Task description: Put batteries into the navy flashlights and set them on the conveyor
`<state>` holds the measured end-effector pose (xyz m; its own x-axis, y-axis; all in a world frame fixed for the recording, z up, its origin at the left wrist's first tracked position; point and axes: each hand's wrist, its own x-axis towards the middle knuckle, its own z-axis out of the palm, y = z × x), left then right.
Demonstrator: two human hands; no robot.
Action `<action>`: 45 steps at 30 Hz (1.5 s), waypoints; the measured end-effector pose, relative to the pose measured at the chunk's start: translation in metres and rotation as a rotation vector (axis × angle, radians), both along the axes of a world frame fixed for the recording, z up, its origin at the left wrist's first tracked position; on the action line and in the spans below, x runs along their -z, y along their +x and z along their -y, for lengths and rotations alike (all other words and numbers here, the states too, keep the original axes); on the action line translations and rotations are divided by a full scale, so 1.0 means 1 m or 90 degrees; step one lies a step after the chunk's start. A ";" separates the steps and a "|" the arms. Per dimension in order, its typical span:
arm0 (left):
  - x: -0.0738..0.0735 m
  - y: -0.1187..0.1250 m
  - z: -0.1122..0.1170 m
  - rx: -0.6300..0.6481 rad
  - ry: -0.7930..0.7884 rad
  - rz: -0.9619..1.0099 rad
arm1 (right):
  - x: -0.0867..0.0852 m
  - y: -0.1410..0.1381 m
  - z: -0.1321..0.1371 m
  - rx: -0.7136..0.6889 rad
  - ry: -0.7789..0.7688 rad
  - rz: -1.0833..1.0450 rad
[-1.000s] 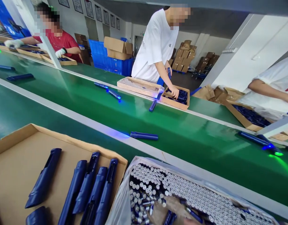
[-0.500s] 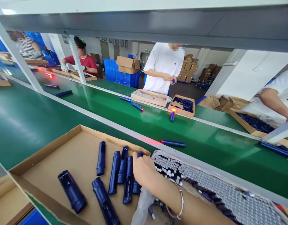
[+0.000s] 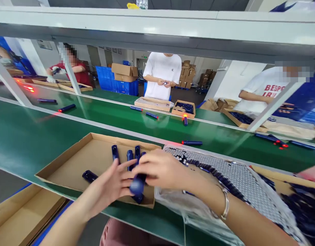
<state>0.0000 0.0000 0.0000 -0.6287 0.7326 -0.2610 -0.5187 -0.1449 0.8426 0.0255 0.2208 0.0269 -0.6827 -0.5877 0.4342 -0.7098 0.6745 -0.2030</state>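
Observation:
My right hand (image 3: 159, 169) is shut around a dark blue flashlight body (image 3: 137, 185) above a cardboard tray (image 3: 63, 153). My left hand (image 3: 108, 184) is just left of that body, fingers spread, and I cannot see a firm hold. Several similar blue bodies (image 3: 115, 153) lie in the tray, partly hidden by my fingers. A silver bangle (image 3: 226, 205) circles my right wrist. To the right, silver cylindrical batteries (image 3: 219, 177) stand packed in a plastic-lined box.
A green conveyor belt (image 3: 95, 118) runs behind the tray, carrying several blue flashlights (image 3: 192, 142), some lit red. A grey shelf beam (image 3: 157, 25) crosses above. Co-workers (image 3: 162, 75) stand beyond the belt with cardboard trays. Blue crates (image 3: 116, 82) and cardboard boxes fill the background.
My left hand has come into view. My right hand now holds a blue body lifted above the tray. The view has tilted up, and the belt flashlights' lights remain red.

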 end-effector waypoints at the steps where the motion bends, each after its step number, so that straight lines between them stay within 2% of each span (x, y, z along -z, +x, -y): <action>1: 0.003 0.006 -0.014 0.016 -0.004 0.035 | 0.001 0.017 0.001 -0.045 0.070 -0.092; 3: 0.009 0.018 -0.046 -0.012 -0.006 0.078 | 0.010 0.047 -0.004 -0.048 0.160 -0.213; 4: 0.012 0.024 -0.062 -0.042 -0.011 0.095 | 0.017 0.058 -0.010 -0.027 0.164 -0.238; 6: 0.018 0.034 -0.090 -0.100 0.008 0.096 | 0.035 0.076 -0.030 0.045 0.092 -0.230; 8: 0.021 0.040 -0.108 -0.131 0.048 0.075 | 0.055 0.087 -0.053 0.230 -0.051 -0.103; 10: 0.020 0.042 -0.118 -0.150 0.080 0.045 | 0.075 0.089 -0.073 0.447 -0.165 0.094; 11: 0.019 0.042 -0.122 -0.162 0.087 0.036 | 0.085 0.087 -0.080 0.523 -0.191 0.189; 12: 0.018 0.042 -0.124 -0.172 0.092 0.038 | 0.094 0.083 -0.084 0.564 -0.197 0.263; 14: 0.016 0.042 -0.129 -0.188 0.102 0.068 | 0.110 0.073 -0.088 0.572 -0.189 0.334; 16: 0.017 0.042 -0.133 -0.203 0.110 0.114 | 0.119 0.065 -0.088 0.580 -0.203 0.371; 20: 0.025 0.040 -0.140 -0.193 0.109 0.138 | 0.112 0.067 -0.093 0.606 -0.267 0.371; 22: 0.028 0.039 -0.143 -0.176 0.104 0.124 | 0.104 0.078 -0.095 0.554 -0.407 0.401; 25: 0.030 0.041 -0.148 -0.161 0.093 0.112 | 0.094 0.096 -0.087 0.377 -0.727 0.443; 26: 0.030 0.042 -0.150 -0.157 0.092 0.115 | 0.092 0.101 -0.082 0.344 -0.805 0.428; 27: 0.030 0.043 -0.151 -0.155 0.094 0.120 | 0.091 0.105 -0.077 0.347 -0.841 0.393; 29: 0.031 0.044 -0.154 -0.153 0.114 0.136 | 0.089 0.109 -0.067 0.414 -0.826 0.301; 32: 0.033 0.045 -0.156 -0.150 0.142 0.154 | 0.085 0.109 -0.058 0.498 -0.659 0.167; 35: 0.034 0.044 -0.157 -0.171 0.139 0.159 | 0.079 0.105 -0.051 0.489 -0.509 0.086; 40: 0.031 0.042 -0.161 -0.218 0.142 0.147 | 0.068 0.098 -0.042 0.507 -0.404 0.031; 43: 0.032 0.041 -0.163 -0.232 0.141 0.148 | 0.070 0.094 -0.041 0.476 -0.301 -0.071; 45: 0.034 0.041 -0.163 -0.236 0.140 0.163 | 0.074 0.092 -0.041 0.475 -0.267 -0.119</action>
